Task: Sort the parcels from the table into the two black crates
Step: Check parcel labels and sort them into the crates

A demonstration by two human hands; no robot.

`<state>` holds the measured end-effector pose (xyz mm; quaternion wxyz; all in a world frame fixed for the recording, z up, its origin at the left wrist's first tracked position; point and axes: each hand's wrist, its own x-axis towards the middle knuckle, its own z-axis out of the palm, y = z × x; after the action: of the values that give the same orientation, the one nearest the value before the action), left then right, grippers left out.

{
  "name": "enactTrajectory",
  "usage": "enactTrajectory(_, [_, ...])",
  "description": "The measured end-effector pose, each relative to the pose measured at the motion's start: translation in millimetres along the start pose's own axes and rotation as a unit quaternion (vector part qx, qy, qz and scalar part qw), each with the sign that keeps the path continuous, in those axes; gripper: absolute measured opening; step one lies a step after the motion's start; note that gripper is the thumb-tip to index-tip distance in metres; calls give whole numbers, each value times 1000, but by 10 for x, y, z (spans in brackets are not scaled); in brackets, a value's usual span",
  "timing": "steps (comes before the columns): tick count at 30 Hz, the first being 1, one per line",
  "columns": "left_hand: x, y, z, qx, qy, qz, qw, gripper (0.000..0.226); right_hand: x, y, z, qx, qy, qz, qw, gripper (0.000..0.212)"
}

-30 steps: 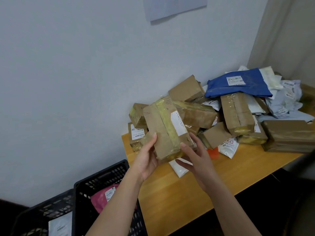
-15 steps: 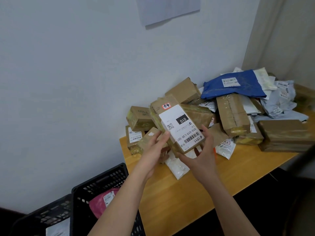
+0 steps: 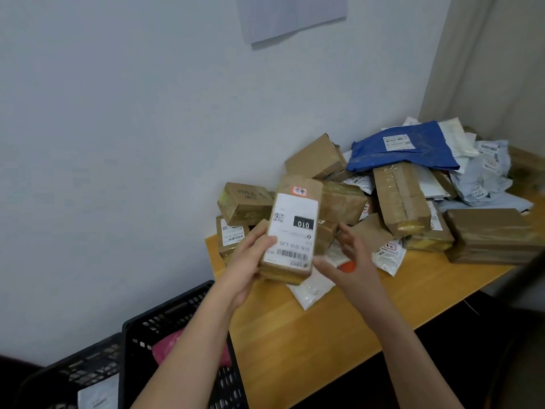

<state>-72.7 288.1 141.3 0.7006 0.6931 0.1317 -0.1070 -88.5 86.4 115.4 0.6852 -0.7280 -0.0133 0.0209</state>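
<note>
**One taped box in hand, label up, crates below**

One brown cardboard parcel [image 3: 290, 231] is held above the table's [image 3: 339, 329] left front corner, its white shipping label facing the camera. The left hand [image 3: 246, 267] grips it from the left side, thumb across the label's edge and fingers hidden behind. The right hand [image 3: 349, 262] hovers just beside the parcel's right edge with fingers spread and loose, holding nothing, as far as I can tell.

The box looks stiff and flat-sided, wrapped in glossy tape, so it is probably rigid enough for a one-handed grip but a little slick where the tape runs. Since a single hand carries it, I judge it light to moderate in weight. The long side faces, clear of the label, look like the safest hold.

Two black crates sit below the table's left edge: the nearer crate [image 3: 165, 323] holds a pink parcel [image 3: 171, 348], the farther crate [image 3: 73, 370] a pale one. The remaining pile [image 3: 398, 196] crowds the table's back edge.
</note>
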Motion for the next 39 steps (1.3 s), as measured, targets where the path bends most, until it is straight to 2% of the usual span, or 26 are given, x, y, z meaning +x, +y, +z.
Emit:
enactTrajectory(2, [-5,54,-159,67,-36,-18,997,40,24,13,-115,30,-1,44,999,107])
enactTrajectory(4, [-28,134,-304,150,-116,-40,981,46,42,39,-197,90,-22,85,992,108])
enactTrajectory(7, [-50,205,-408,238,-215,-79,944,67,43,82,-232,149,-79,144,975,84])
enactTrajectory(9, [-47,214,-448,246,-228,-89,938,66,7,126,-221,145,-124,177,966,66])
enactTrajectory(12, [-81,205,-531,220,-233,-94,943,69,-38,213,-229,105,-174,208,957,59])
enactTrajectory(15, [-101,183,-553,179,-201,-91,959,71,-45,246,-233,115,-158,218,956,55])
enactTrajectory(16, [-88,169,-534,151,-161,-86,972,72,-43,252,-218,129,-141,219,957,56])
enactTrajectory(18, [-50,123,-478,100,-33,-65,992,78,-47,257,-168,152,-81,234,957,54])
enactTrajectory(20, [-64,56,-384,51,50,-57,996,89,-68,250,-116,185,-26,250,950,51])
enactTrajectory(23, [-192,-107,-99,12,0,-67,998,98,-116,231,-45,245,-18,260,934,55])
enactTrajectory(25, [-268,-213,99,-8,-36,-88,995,96,-156,201,13,293,-32,252,922,48])
enactTrajectory(27, [-284,-332,217,-64,-55,-91,992,92,-177,196,40,294,-51,240,924,46])
enactTrajectory(32, [-293,-469,154,-121,-35,-74,989,78,-193,288,-83,203,-102,262,938,46])
enactTrajectory(39, [-398,-679,-8,-94,9,-94,991,69,-238,334,14,135,-163,247,946,37])
